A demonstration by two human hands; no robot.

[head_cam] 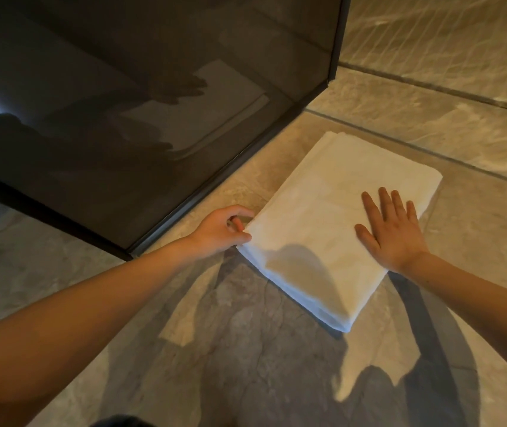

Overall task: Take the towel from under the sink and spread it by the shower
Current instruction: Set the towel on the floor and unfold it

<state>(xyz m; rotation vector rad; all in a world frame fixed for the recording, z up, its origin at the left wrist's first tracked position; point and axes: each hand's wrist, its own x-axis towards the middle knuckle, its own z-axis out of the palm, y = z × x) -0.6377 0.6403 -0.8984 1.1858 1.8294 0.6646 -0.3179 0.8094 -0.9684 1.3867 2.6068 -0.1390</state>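
Observation:
A white towel point(317, 211), folded into a thick rectangle, lies flat on the stone floor just outside the dark glass shower enclosure point(141, 124). My left hand point(223, 231) pinches the towel's near left corner, fingers curled around the edge. My right hand point(392, 231) rests flat on top of the towel with the fingers spread, palm down near its right side.
The shower's dark metal frame point(215, 183) runs diagonally along the towel's left edge and meets a vertical post point(337, 41). Beige marble floor tiles point(246, 349) spread in front and to the right, and a tiled wall point(446, 41) rises at the back right.

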